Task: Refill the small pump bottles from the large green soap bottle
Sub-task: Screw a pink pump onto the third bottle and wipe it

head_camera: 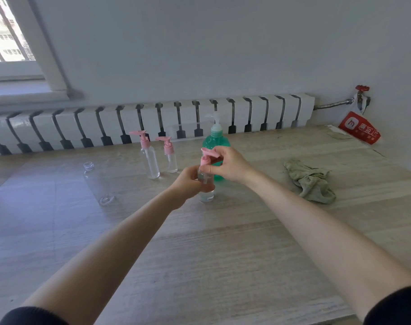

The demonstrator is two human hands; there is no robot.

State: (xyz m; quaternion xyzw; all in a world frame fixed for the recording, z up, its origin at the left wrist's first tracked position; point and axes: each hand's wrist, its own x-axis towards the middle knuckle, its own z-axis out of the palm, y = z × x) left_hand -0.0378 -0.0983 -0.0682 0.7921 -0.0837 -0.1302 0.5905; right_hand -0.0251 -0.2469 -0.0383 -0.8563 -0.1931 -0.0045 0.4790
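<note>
Capping seems underway: small bottle [206, 195] gripped by left hand [188, 182], pink pump [205, 160] pinched by right hand [228, 164]; uncapped bottle [97, 181] left of both looks unfilled.

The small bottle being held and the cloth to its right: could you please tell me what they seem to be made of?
Small bottle: probably clear, glossy plastic; you can see straight through its wall. Its pump: opaque pink plastic, fairly matte. Cloth: soft, dull greenish fabric, judging by its limp, crumpled folds; the weave is too small to tell.
</note>
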